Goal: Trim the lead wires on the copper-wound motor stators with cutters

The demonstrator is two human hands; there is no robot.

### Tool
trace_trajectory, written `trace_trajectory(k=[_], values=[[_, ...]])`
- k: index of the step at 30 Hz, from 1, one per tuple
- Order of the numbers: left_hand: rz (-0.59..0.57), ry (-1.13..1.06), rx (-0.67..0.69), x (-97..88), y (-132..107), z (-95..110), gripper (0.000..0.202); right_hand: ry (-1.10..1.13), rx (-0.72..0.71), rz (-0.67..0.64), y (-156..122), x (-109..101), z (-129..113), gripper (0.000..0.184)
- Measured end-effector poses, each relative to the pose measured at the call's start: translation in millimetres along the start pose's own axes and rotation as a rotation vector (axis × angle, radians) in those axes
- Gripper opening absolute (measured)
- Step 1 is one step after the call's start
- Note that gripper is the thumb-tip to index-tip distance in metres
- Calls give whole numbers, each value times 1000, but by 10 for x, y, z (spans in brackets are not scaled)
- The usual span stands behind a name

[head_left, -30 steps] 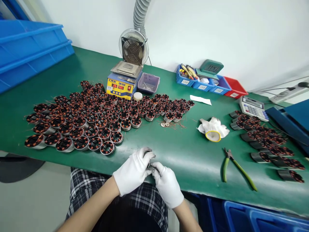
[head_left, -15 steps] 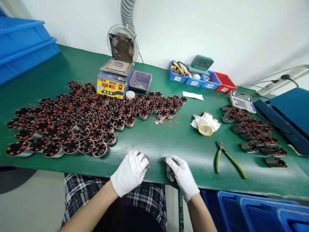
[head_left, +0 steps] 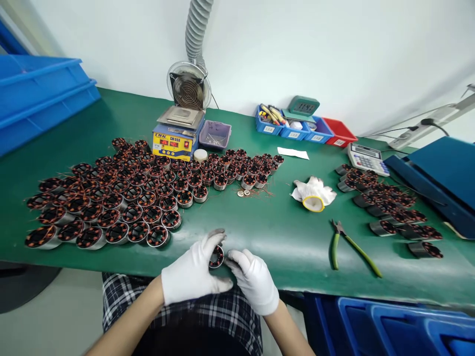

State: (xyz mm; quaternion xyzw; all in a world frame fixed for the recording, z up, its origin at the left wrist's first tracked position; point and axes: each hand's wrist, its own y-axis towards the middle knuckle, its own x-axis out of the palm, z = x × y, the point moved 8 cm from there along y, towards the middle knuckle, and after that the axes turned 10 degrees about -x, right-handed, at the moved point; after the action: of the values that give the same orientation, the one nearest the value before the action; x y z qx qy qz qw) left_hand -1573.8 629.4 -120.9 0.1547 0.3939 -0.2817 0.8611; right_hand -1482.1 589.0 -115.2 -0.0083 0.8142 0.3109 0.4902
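A motor stator point(head_left: 216, 257), a short metal ring with copper windings inside, sits in my left hand point(head_left: 195, 269) near the table's front edge. The gloved thumb and fingers curve around it, and its open end faces up. My right hand point(head_left: 254, 279), also in a white glove, is just right of the ring with its fingers pinched together. Whatever lies between those fingertips is too small to make out. Many similar stators point(head_left: 132, 212) stand in a wide group to the left. Cutting pliers point(head_left: 339, 227) with green handles lie to the right, jaws pointing away.
Behind the group stands a yellow and blue solder pot point(head_left: 174, 143), beside a purple tray point(head_left: 215, 134). A spare white glove point(head_left: 314, 193) lies right of centre. More stators point(head_left: 383, 227) lie at the right. Small bins point(head_left: 269, 127), a clock point(head_left: 304, 105) and a calculator point(head_left: 367, 157) stand farther back.
My hands have come closer together, the right one moving left. The stator now shows in my left hand, which has turned and widened around it. The wire stretched between the hands no longer shows.
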Motion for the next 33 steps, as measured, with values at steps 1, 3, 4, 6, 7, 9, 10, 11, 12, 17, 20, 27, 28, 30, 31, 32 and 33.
trace_trajectory(k=[1,3,4,6,7,9,10,11,12,17,20,27,28,30,31,32,33], values=[[-3,-5,-42,-14,8,-58,73,37,26,15,-14,4,31,32],[-22,45,-108,-11,27,-153,64,93,58,43,-34,6,63,33],[-28,61,-128,-6,34,-183,54,102,60,52,-36,1,61,33],[-7,26,-145,-15,30,-208,47,73,35,72,-20,-50,23,34],[20,-27,-150,-32,17,-208,49,53,17,89,-2,-103,-8,34],[64,-187,-173,-63,-29,-205,52,66,3,136,47,-249,-65,33],[62,-286,-196,-63,-54,-202,54,112,16,154,77,-322,-83,30],[48,-391,-227,-58,-76,-198,55,176,41,168,108,-387,-95,26],[28,-492,-263,-52,-96,-188,55,245,74,178,140,-441,-103,23],[82,-790,-239,-277,-145,12,28,465,339,187,234,-488,-75,17],[218,-689,-104,-506,-225,117,13,749,597,113,191,-304,-11,15],[48,-364,120,-588,-292,366,42,871,751,76,134,-255,-30,14],[6,-388,122,-588,-281,401,37,761,701,118,153,-329,-33,14],[-2,-394,132,-604,-271,463,21,596,631,196,175,-454,-56,15],[44,-374,139,-626,-274,476,17,581,628,214,175,-477,-65,16],[108,-343,138,-644,-282,471,18,624,651,208,168,-461,-68,16],[180,-304,130,-658,-296,448,23,706,694,184,156,-417,-68,16]])
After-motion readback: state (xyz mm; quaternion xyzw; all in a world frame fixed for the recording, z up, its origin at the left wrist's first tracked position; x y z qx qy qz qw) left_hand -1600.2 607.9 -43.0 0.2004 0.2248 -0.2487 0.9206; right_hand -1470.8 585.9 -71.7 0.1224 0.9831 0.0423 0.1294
